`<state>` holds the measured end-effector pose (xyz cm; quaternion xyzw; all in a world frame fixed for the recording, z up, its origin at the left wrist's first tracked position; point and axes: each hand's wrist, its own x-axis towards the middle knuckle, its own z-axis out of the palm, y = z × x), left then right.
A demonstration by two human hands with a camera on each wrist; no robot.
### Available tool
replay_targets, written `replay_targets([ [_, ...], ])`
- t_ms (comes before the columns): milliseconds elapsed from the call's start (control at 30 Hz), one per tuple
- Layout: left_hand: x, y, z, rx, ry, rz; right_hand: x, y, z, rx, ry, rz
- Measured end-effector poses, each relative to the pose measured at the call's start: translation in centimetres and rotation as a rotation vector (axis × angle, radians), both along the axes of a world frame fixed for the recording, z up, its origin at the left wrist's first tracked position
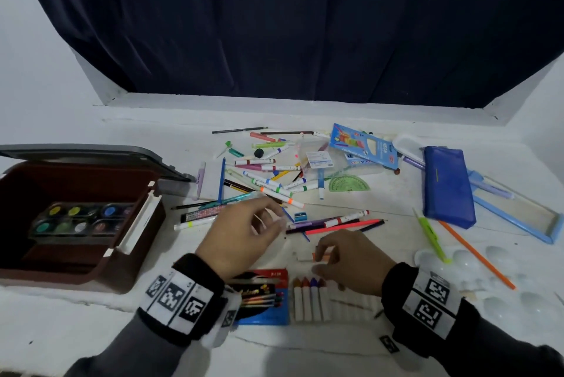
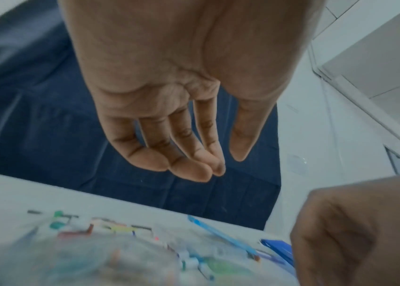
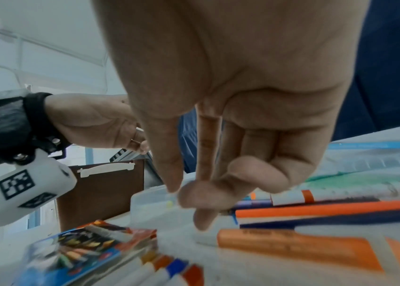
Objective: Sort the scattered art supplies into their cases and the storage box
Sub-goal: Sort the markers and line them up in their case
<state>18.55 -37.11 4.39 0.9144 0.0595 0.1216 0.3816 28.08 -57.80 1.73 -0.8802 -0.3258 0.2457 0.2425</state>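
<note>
A white tray of crayons (image 1: 308,300) lies at the table's front beside its red and blue sleeve (image 1: 262,297). Just beyond it lies a loose orange crayon (image 3: 279,243). My right hand (image 1: 335,254) hovers over that crayon with its fingers curled downward; one fingertip (image 3: 203,222) touches its white end and nothing is pinched. Over the near edge of the marker pile (image 1: 268,175), my left hand (image 1: 244,230) hangs with relaxed, empty fingers (image 2: 189,170). The brown storage box (image 1: 76,266) stands open at the left with a watercolour set (image 1: 82,219) inside.
A blue pouch (image 1: 447,187), a coloured-pencil box (image 1: 364,146) and a light-blue case frame (image 1: 518,211) lie to the right. A white paint palette (image 1: 488,279), an orange pencil (image 1: 476,254) and a green cutter (image 1: 430,234) are at the front right. A dark curtain hangs behind.
</note>
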Motion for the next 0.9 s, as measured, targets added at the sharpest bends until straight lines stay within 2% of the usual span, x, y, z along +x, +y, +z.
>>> replay_targets([
  [100, 1.6, 2.9, 1.3, 0.080, -0.027, 0.060, 1.7, 1.1, 0.6, 0.080, -0.142, -0.022],
  [233, 5.0, 6.5, 1.9, 0.233, 0.073, 0.079, 5.9, 2.5, 0.8, 0.118, -0.308, -0.031],
  [400, 11.6, 8.4, 1.8, 0.398, 0.349, 0.001, 12.9, 5.0, 0.0, -0.097, -0.484, -0.013],
  [500, 15.1, 8.8, 0.9, 0.517, 0.517, -0.084, 16.0, 6.4, -0.5, -0.245, -0.507, 0.062],
  [633, 18.0, 8.7, -0.5, 0.659, 0.690, -0.114, 18.5, 7.4, -1.2, -0.366, -0.542, 0.179],
  [900, 20.2, 8.3, -1.6, 0.706, 0.744, -0.072, 21.0, 7.6, -2.0, -0.351, -0.566, 0.196],
])
